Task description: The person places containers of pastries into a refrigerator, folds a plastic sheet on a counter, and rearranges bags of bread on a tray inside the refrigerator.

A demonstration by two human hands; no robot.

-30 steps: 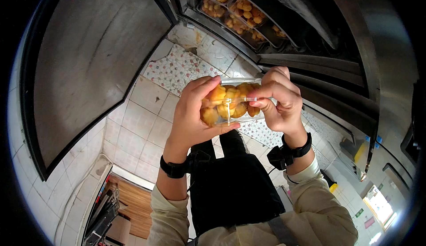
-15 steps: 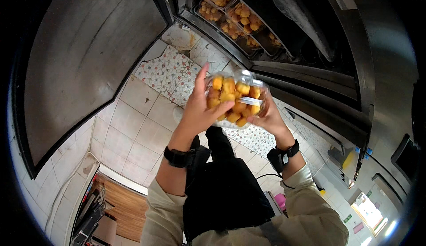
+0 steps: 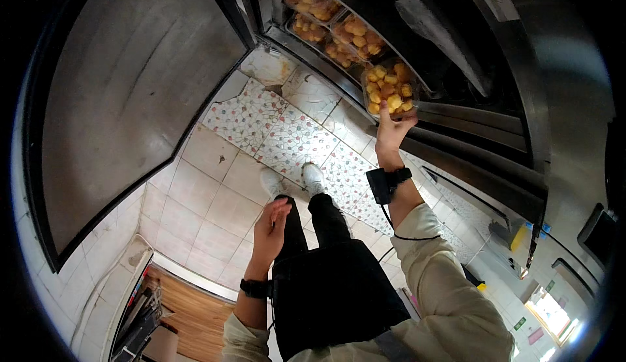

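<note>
My right hand (image 3: 395,130) grips the near end of a clear plastic container (image 3: 389,88) filled with yellow-orange chunks of food. The container is at the front edge of an open refrigerator compartment, partly inside it. Beside and behind it sit several similar clear containers (image 3: 358,36) of the same chunks. My left hand (image 3: 271,227) is held low in front of my legs, loosely bent and open, with nothing in it.
A large metal door (image 3: 130,88) stands swung open on the left. A frosty, pale long thing (image 3: 437,29) lies deeper in the compartment. Below are floor tiles (image 3: 300,134) and my white shoes (image 3: 313,176). A drawer handle (image 3: 466,196) runs along the cabinet front.
The container has gone from between both hands up and right into the compartment, now in my right hand alone. My left hand has let go and dropped toward my body.
</note>
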